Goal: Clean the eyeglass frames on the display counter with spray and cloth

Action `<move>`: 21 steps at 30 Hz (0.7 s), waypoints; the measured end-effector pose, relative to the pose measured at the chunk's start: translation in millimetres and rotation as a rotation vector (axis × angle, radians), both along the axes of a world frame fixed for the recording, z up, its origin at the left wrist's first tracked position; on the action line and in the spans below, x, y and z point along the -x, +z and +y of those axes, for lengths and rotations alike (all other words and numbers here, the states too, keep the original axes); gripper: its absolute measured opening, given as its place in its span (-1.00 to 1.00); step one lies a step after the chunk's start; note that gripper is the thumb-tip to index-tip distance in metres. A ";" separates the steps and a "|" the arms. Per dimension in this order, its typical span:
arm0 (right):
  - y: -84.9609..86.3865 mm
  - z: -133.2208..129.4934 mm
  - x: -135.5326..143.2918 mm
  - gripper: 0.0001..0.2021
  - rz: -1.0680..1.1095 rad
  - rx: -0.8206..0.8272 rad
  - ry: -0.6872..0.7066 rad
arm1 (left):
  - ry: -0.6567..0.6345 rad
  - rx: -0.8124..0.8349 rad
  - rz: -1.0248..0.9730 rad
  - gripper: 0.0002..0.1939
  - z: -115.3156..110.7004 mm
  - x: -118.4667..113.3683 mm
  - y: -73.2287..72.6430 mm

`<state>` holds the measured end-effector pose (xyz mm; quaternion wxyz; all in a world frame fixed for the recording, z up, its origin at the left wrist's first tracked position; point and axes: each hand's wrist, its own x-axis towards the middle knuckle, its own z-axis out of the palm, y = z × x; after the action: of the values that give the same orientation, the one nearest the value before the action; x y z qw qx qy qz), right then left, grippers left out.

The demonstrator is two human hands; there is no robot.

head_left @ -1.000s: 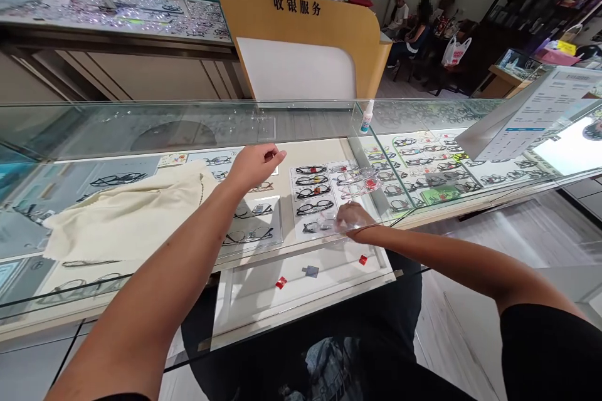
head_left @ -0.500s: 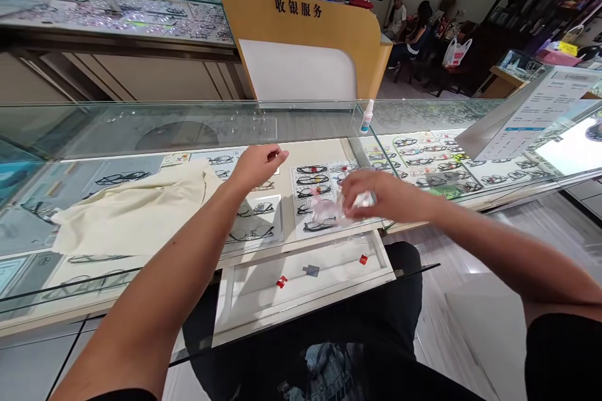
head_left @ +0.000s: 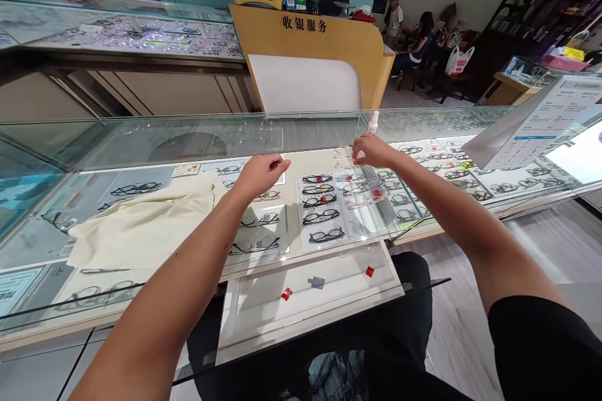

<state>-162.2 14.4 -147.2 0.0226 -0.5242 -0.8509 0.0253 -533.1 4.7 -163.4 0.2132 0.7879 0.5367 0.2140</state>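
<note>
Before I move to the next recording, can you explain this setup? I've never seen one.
No machine here: someone works bare-handed, filmed by a head-worn camera looking forward and down. The right hand seems to pinch clear, pinkish eyeglasses above a glass showcase; the left hand, loosely curled, holds nothing visible. A cream cloth lies on the glass, a white bottle stands beyond the right hand, and dark-framed eyeglasses sit in rows. An open drawer below holds red pieces and a gray piece.

We had room above the shallow white drawer (head_left: 256,310); a small white plastic bottle (head_left: 373,123) obstructed us behind our right hand (head_left: 371,150).
</note>
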 end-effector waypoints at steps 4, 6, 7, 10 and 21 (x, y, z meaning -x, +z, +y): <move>-4.7 0.5 -5.0 -0.81 0.030 -0.009 -0.004 | -0.012 0.014 -0.008 -0.57 -1.3 -0.8 -0.4; -6.4 -0.8 -6.7 -0.81 0.044 -0.017 -0.009 | -0.014 0.025 -0.016 -0.57 -1.1 -0.7 -1.2; -7.2 -1.7 -7.1 -0.80 0.049 -0.021 -0.012 | -0.016 0.031 -0.020 -0.57 -0.8 -0.7 -1.5; -9.1 -4.6 -7.1 -0.81 0.056 -0.029 -0.025 | -0.018 0.032 -0.024 -0.57 -0.5 -0.8 -1.8; -9.6 -14.0 -5.8 -0.75 0.040 -0.066 -0.076 | -0.005 0.035 -0.006 -0.57 -1.3 -1.0 -1.2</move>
<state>-156.4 0.4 -156.8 0.0579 -0.5546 -0.8301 0.0069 -532.1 3.4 -164.7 0.2291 0.7847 0.5378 0.2062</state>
